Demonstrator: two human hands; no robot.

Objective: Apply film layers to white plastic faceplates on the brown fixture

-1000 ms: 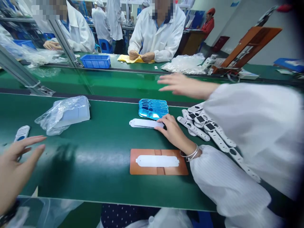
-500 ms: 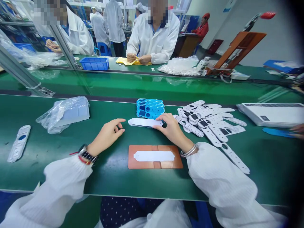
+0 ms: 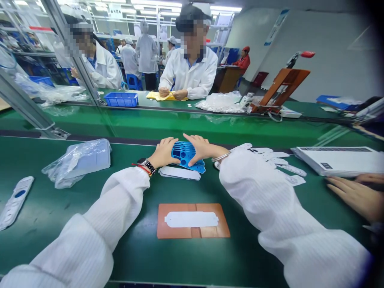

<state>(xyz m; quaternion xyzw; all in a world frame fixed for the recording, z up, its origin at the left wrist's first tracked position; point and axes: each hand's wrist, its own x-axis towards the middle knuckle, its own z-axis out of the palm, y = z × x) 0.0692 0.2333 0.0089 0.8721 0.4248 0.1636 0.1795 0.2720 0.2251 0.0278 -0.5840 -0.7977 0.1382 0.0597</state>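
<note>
This is a factory assembly workshop: people in white coats (image 3: 195, 76) sit and stand about, some in white caps (image 3: 144, 27), under tube lights (image 3: 162, 5). Long green worktops (image 3: 129, 256) face each other, carrying a blue parts bin (image 3: 121, 100), an orange fixture (image 3: 280, 90) with a red-handled lever and a stack of identical blue panels (image 3: 184, 149).

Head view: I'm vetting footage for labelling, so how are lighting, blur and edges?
Head view: ceiling lights glare along the top; upper right corner goes black; left hand, right hand and blue parts look fairly sharp; orange plate shows faint sheen.
</note>
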